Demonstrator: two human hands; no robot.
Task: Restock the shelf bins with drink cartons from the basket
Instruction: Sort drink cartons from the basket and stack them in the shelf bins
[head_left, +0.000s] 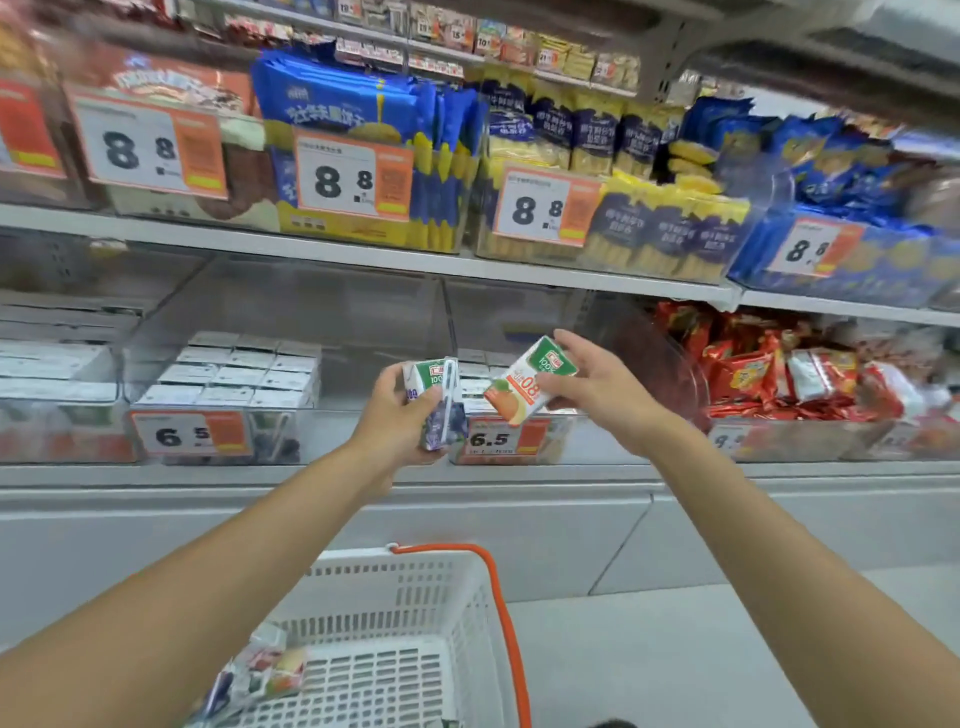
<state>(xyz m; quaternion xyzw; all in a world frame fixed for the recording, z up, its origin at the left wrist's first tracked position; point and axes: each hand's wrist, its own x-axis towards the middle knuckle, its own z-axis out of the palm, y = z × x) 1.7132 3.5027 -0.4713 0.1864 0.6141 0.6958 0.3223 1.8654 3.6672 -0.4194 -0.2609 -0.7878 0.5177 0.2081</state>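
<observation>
- Our left hand (400, 415) has its fingers curled round a small purple-and-green drink carton (439, 410), just in front of the clear plastic shelf bin with the orange 6.5 price tag (550, 441). Our right hand (597, 395) pinches one end of a tilted orange-and-white drink carton (524, 382) above that bin's front edge.
- The orange carton is held by one end only. It could swing or slip and drop in front of the tagged bin instead of into it.
- The two cartons are close together and may knock as we lower them.
- Flavours could get mixed. The clear bin (332, 431) left of the tagged bin holds rows of white-topped cartons, and we cannot read which sort belongs where.
- Our hands hide most of the tagged bin's contents.
- We cannot tell whether the left hand holds one carton or two.
- The white plastic basket with the orange handle (395, 564), below the tagged bin, is cut off by the frame. The crumpled packet (265, 670) in it is too blurred to identify.
</observation>
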